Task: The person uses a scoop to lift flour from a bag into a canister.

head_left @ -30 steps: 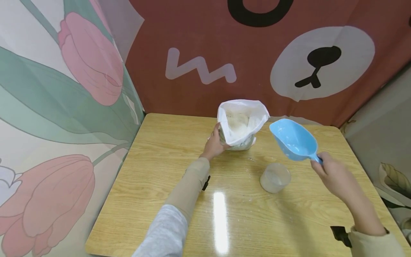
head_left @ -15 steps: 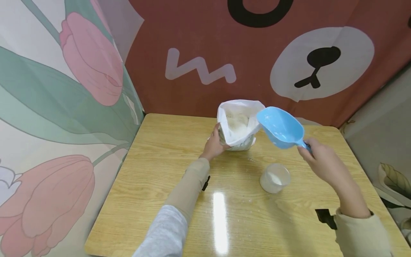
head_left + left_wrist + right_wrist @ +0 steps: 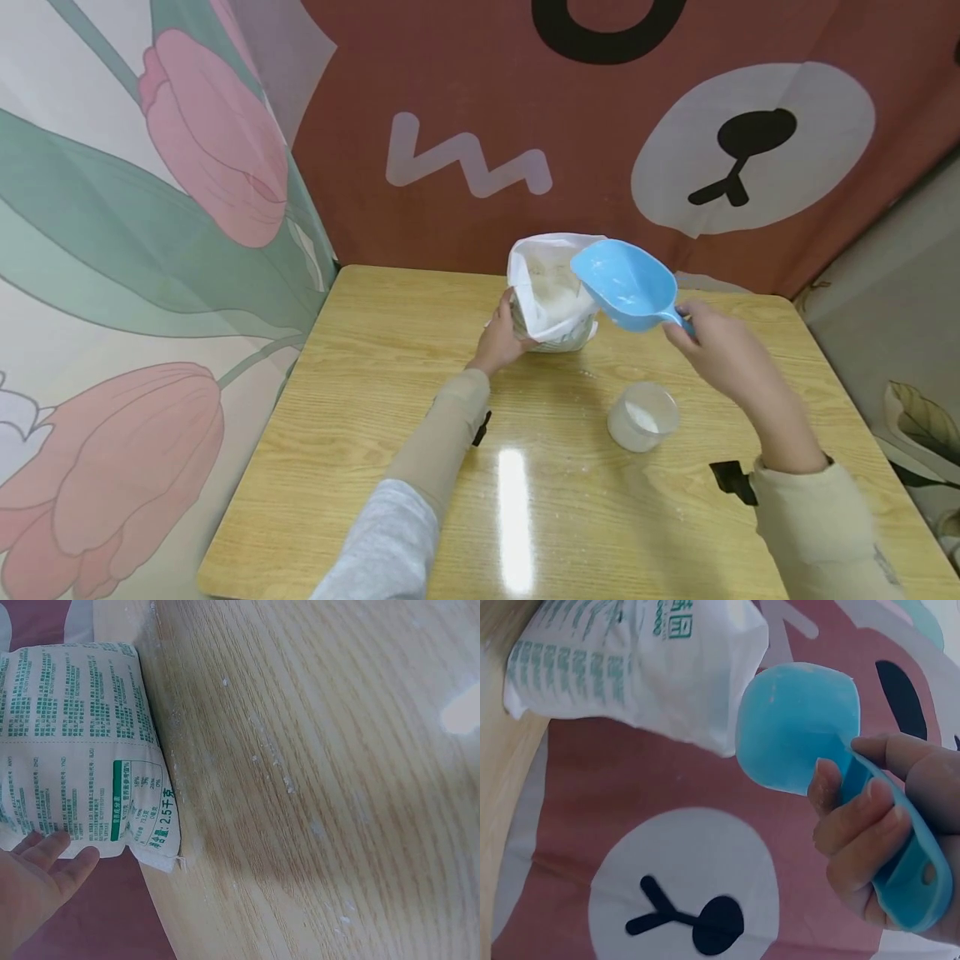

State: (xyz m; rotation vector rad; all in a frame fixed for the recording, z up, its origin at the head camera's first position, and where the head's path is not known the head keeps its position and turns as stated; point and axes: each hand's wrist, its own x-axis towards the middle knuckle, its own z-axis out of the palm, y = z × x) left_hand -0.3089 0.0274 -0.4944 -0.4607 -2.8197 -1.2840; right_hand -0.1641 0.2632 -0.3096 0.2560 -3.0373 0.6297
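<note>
An open white bag of flour (image 3: 555,321) with green print stands at the back of the table, pale powder showing inside its mouth. My left hand (image 3: 501,337) grips the bag's near left side; in the left wrist view its fingers (image 3: 71,874) lie against the printed face. A blue scoop (image 3: 628,287) is held by its handle in my right hand (image 3: 723,346), and its tip overlaps the right side of the bag's mouth in the head view. Nearer me stands a clear plastic cup (image 3: 642,417) with some white powder in it.
White specks of powder lie scattered on the wooden table (image 3: 375,400) around the cup and bag. A brown curtain (image 3: 465,83) with a bear print hangs right behind the table's back edge, and a floral curtain (image 3: 112,292) hangs at the left.
My right hand has moved the scoop left and away from me, from above and behind the cup to the bag's mouth. The left hand and bag stay put.
</note>
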